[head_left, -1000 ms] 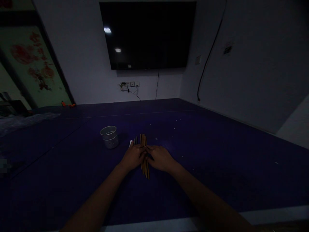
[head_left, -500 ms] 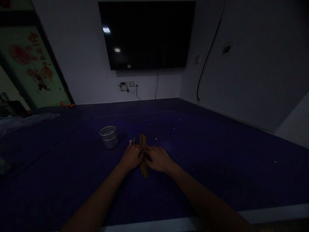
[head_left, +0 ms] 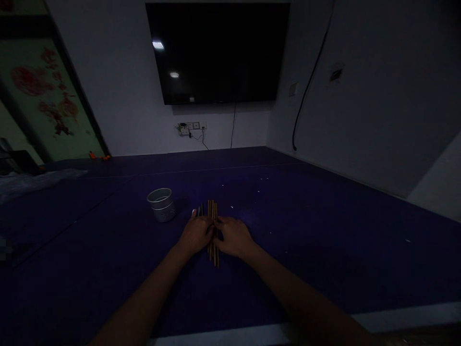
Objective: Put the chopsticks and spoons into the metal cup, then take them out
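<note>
Several thin brown wooden sticks lie side by side on the purple surface, their ends uneven at the near side. From the left, my left hand presses its closed fingers against the bundle. My right hand grips the same sticks from the right, thumb and fingers curled in, and the fingertips of both hands meet over the middle. Just beyond my left hand are a few slim dark pen-like items, partly hidden by it. A grey metal cup stands upright to the left, apart from both hands.
Small white scraps are scattered over the purple surface. Clear plastic wrap lies at the far left, and small orange items sit near the door. A television hangs on the back wall above sockets with cables.
Both hands stay on the sticks with only slight finger shifts; the bundle's near ends have moved a little. The whole view has drifted slightly, and the cup stands where it was.
</note>
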{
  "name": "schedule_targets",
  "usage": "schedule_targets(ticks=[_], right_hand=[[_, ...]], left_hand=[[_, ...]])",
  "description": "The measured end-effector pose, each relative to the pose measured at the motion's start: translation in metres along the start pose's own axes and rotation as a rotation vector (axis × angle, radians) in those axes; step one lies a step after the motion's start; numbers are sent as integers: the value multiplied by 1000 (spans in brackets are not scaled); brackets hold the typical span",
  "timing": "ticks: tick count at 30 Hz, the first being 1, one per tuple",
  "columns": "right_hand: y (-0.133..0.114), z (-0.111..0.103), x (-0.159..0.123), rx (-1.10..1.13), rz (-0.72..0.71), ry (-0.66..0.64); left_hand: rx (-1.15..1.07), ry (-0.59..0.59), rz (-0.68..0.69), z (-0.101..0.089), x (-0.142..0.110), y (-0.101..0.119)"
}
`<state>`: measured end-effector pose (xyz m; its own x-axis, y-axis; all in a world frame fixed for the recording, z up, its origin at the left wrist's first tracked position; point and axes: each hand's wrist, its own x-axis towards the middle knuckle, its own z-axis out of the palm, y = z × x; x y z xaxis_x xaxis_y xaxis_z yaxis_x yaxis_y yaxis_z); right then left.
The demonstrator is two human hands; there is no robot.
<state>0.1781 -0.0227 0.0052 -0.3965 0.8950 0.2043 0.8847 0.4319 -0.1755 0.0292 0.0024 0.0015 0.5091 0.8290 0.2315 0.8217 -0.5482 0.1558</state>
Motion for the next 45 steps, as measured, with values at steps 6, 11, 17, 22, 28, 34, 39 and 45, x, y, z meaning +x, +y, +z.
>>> schedule_targets(ticks=[6, 11, 17, 22, 28, 34, 39, 45], right_hand=[[-3, -1, 1, 4, 19, -7], [-2, -1, 1, -11, 13, -17], [-1, 0, 1, -59, 0, -14], [-2, 1, 1, -103, 20, -5], [-3, 2, 3, -134, 82, 0], [0, 5, 4, -109, 84, -3], [2, 7, 4, -104, 71, 3], [2, 7, 3, -92, 52, -4]], left_hand=[[5, -1, 12, -1, 0, 1], [-1, 14, 29, 3, 0, -2], [9, 24, 23, 5, 0, -3], [25, 17, 29, 3, -1, 0], [51, 11, 19, 3, -2, 0], [42, -1, 34, 2, -3, 1], [40, -8, 8, 1, -4, 3], [39, -3, 22, 3, -3, 0]])
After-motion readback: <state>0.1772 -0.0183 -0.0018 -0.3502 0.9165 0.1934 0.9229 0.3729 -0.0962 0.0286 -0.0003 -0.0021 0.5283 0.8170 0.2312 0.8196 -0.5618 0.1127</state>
